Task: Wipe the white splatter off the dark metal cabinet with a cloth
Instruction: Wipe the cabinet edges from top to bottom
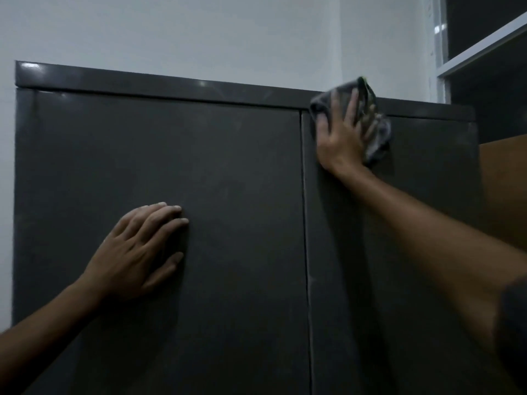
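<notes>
Dark metal cabinet (228, 172) filling most of the view, two doors shut, seam running down just right of centre. Right hand (342, 135) up at the top of the right door, fingers (353, 105) spread out straight, pressing a grey cloth (377, 138) flat against the metal right where door meets the top rail. Cloth bunched and a bit blurry, poking out above and to the right of the hand, hint of green at its upper edge. Left hand (139, 249) lower down on the left door, palm flat, fingers relaxed and holding nothing. Faint pale smudges on the doors, hard to tell more in this dim light. White wall (171, 32) behind, grey shelf (484, 47) upper right, brown panel (502, 189) beside the cabinet.
</notes>
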Demonstrator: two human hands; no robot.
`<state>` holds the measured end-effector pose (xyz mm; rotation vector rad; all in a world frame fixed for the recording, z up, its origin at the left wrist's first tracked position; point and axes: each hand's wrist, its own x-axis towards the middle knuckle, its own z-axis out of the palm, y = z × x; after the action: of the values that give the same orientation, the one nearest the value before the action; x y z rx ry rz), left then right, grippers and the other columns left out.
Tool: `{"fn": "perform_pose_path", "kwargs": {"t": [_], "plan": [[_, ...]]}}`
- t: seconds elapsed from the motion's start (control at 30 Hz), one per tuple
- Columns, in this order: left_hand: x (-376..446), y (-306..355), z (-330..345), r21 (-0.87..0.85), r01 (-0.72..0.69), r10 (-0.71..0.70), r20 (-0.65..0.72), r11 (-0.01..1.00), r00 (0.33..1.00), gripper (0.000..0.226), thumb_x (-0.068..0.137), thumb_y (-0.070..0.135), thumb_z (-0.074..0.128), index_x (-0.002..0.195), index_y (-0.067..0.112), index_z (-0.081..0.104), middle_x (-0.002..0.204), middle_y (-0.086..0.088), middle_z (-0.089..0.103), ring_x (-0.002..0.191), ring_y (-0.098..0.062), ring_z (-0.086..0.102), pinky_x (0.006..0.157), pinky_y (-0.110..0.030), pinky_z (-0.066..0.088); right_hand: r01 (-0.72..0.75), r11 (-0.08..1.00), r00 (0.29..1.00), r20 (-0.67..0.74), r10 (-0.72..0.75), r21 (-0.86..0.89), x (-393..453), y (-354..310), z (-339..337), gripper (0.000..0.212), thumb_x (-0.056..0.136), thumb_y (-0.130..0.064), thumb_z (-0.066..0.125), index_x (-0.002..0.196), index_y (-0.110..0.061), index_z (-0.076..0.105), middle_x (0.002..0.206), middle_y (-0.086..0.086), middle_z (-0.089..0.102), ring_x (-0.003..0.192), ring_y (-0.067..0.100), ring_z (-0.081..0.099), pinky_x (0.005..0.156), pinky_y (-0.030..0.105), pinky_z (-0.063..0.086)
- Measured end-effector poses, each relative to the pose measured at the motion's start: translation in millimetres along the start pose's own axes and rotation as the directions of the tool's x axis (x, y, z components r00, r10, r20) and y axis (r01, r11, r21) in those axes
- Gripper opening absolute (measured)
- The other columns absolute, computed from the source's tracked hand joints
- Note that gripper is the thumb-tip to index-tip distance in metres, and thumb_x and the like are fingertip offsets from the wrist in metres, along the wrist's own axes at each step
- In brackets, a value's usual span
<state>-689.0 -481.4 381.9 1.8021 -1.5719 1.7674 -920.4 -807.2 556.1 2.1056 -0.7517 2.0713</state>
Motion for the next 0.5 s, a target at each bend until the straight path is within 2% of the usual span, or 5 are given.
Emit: {"fn": "perform_pose_path", "kwargs": {"t": [0.1,0.17,0.27,0.33,0.5], "plan": [[-1,-6,3,0.009,-0.025,0.025,0.003,1.000,1.000,0.065,0.097,0.051,0.046,0.145,0.010,0.057,0.153,-0.017,0.050,0.146,-0.036,0.040,0.128,-0.036,0.008,0.191,0.981,0.979,-0.069,-0.193,-0.032,-26,-81,32,0.062,0.102,-0.057,0.028,0.161,-0.039,0.028,0.173,0.003,0.013,0.156,0.047,0.004,0.124,0.064,0.003],[-2,-7,4,0.000,-0.043,0.043,0.004,0.999,0.999,0.064,0.097,0.051,0.046,0.146,0.011,0.056,0.155,-0.016,0.049,0.147,-0.035,0.039,0.128,-0.037,0.010,0.529,0.847,0.848,0.003,-0.529,-0.050,-104,-93,41,0.057,0.105,-0.050,0.035,0.160,-0.034,0.035,0.171,0.007,0.019,0.155,0.050,0.006,0.123,0.067,0.008],[-5,-8,5,-0.005,-0.041,0.041,0.014,0.999,0.999,0.065,0.098,0.052,0.045,0.148,0.011,0.054,0.157,-0.015,0.047,0.148,-0.035,0.039,0.125,-0.045,0.021,0.772,0.636,0.620,0.201,-0.759,0.019,-234,-32,32,0.056,0.105,-0.046,0.049,0.158,-0.030,0.039,0.168,0.009,0.027,0.155,0.050,0.011,0.122,0.066,0.016],[-3,-8,6,-0.009,-0.036,0.036,0.019,0.999,0.999,0.067,0.098,0.053,0.044,0.149,0.011,0.053,0.157,-0.015,0.046,0.149,-0.035,0.038,0.123,-0.048,0.024,0.795,0.607,0.584,0.271,-0.765,0.000,-267,39,20,0.056,0.103,-0.047,0.052,0.156,-0.034,0.041,0.165,0.007,0.034,0.154,0.049,0.018,0.118,0.066,0.028],[-4,-7,8,0.007,-0.046,0.046,-0.009,0.999,0.999,0.068,0.099,0.053,0.043,0.149,0.008,0.052,0.157,-0.017,0.045,0.149,-0.037,0.039,0.124,-0.050,0.025,0.296,0.950,0.951,0.119,-0.284,-0.103,-200,78,10,0.058,0.107,-0.052,0.027,0.163,-0.039,0.019,0.172,0.004,0.015,0.158,0.037,0.013,0.121,0.066,0.017]]}}
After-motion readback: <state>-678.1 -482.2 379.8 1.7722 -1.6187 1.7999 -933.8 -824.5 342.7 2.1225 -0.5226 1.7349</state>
